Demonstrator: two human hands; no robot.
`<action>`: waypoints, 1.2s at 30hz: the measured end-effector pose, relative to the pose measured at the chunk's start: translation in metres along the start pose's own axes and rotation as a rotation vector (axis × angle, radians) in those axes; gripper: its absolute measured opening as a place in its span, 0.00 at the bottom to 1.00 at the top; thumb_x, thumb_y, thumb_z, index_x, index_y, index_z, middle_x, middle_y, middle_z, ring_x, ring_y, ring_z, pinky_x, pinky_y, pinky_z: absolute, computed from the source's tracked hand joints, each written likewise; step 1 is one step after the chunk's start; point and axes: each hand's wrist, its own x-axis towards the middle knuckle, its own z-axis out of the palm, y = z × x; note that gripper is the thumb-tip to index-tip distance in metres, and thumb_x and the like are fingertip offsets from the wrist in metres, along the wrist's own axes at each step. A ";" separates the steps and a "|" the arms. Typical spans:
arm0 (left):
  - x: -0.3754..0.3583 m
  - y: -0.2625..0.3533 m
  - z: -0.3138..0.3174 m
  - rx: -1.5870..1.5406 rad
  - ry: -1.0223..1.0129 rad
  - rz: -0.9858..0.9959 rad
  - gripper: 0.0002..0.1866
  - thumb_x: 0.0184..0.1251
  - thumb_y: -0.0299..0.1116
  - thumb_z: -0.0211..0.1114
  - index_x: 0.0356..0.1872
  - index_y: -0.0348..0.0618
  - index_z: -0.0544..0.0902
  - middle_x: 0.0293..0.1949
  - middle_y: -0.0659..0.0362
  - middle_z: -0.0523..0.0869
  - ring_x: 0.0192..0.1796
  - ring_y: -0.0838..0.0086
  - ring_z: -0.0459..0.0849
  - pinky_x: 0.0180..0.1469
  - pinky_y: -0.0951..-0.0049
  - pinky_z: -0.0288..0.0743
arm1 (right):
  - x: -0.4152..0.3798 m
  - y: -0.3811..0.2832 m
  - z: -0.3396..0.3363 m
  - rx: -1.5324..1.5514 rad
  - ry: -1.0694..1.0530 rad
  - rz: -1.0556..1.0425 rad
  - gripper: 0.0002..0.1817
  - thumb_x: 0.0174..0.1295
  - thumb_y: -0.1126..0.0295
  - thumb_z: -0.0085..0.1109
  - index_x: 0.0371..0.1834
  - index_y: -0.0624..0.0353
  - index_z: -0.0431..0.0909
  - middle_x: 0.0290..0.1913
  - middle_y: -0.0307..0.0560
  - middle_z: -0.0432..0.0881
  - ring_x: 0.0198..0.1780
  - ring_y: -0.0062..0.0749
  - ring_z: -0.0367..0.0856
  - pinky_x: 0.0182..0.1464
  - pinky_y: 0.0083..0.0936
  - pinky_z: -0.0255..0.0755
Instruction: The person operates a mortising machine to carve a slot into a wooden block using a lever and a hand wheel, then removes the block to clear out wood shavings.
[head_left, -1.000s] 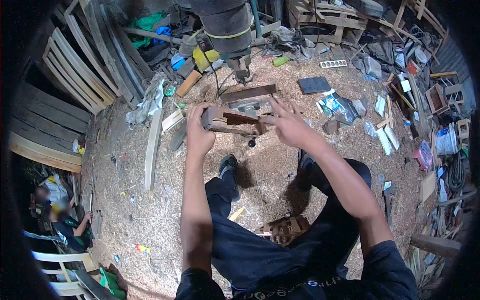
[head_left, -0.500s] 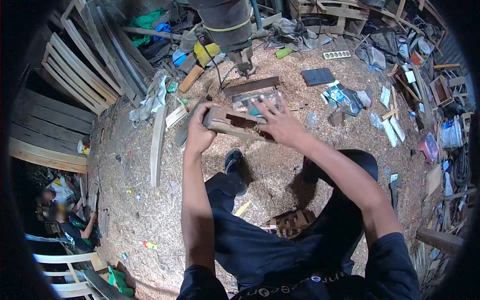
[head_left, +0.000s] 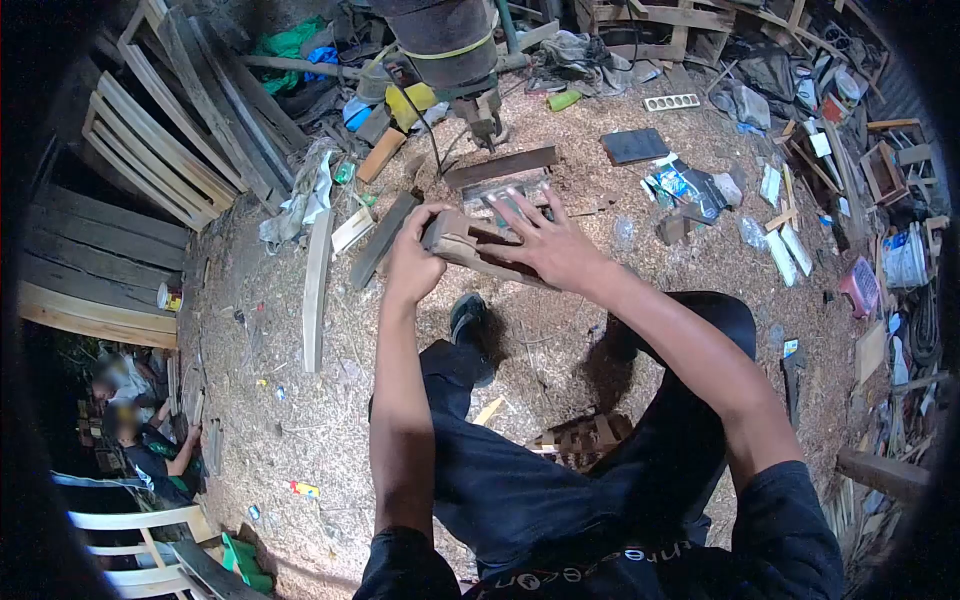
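A brown wooden block [head_left: 470,248] with a long dark recess in its upper side is held up in front of me, tilted down to the right. My left hand [head_left: 415,262] is closed around its left end, thumb on the near side. Over the right part of the block lies my right hand [head_left: 560,250], fingers spread and touching the wood; the thumb side is near the recess. Beyond the hands hangs a machine [head_left: 445,50] with a chuck-like metal end [head_left: 483,120]. Below that end are a dark wooden bar [head_left: 500,167] and a dusty flat piece partly hidden by my fingers.
Sawdust and shavings cover the ground. A dark board [head_left: 385,240] and a pale slat [head_left: 317,290] lie left of the block. Right of it are a black flat box [head_left: 634,147] and a power strip [head_left: 671,102]. Two people [head_left: 150,430] sit at far left.
The block has tilted slightly and shifted a little right at its left end. My left hand has moved right with it, and the right hand has slid slightly left over the block.
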 end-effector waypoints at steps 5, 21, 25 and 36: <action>-0.003 -0.006 -0.015 -0.129 0.001 -0.004 0.32 0.36 0.08 0.62 0.51 0.41 0.79 0.50 0.59 0.83 0.56 0.70 0.80 0.62 0.72 0.70 | -0.006 0.004 -0.006 -0.055 -0.254 0.076 0.21 0.64 0.70 0.52 0.59 0.39 0.82 0.82 0.49 0.46 0.82 0.47 0.42 0.78 0.65 0.30; -0.017 -0.009 -0.028 -0.151 0.110 -0.019 0.38 0.31 0.06 0.61 0.54 0.42 0.77 0.49 0.60 0.82 0.54 0.71 0.80 0.58 0.71 0.73 | -0.007 0.007 -0.026 0.100 -0.292 0.106 0.29 0.60 0.80 0.50 0.62 0.38 0.80 0.81 0.51 0.48 0.82 0.46 0.42 0.78 0.63 0.28; -0.019 -0.005 -0.030 -0.207 0.184 0.001 0.33 0.39 0.05 0.59 0.53 0.42 0.77 0.50 0.60 0.82 0.55 0.74 0.79 0.58 0.74 0.71 | -0.017 0.024 -0.019 0.215 -0.089 0.241 0.20 0.58 0.72 0.61 0.56 0.48 0.83 0.77 0.58 0.59 0.78 0.51 0.56 0.77 0.58 0.42; -0.011 -0.008 0.009 -0.199 0.312 0.248 0.35 0.44 0.08 0.69 0.56 0.45 0.70 0.64 0.52 0.71 0.67 0.66 0.71 0.69 0.68 0.63 | 0.005 0.033 -0.014 1.477 0.321 0.996 0.30 0.69 0.63 0.62 0.67 0.71 0.66 0.51 0.61 0.81 0.49 0.46 0.86 0.46 0.33 0.87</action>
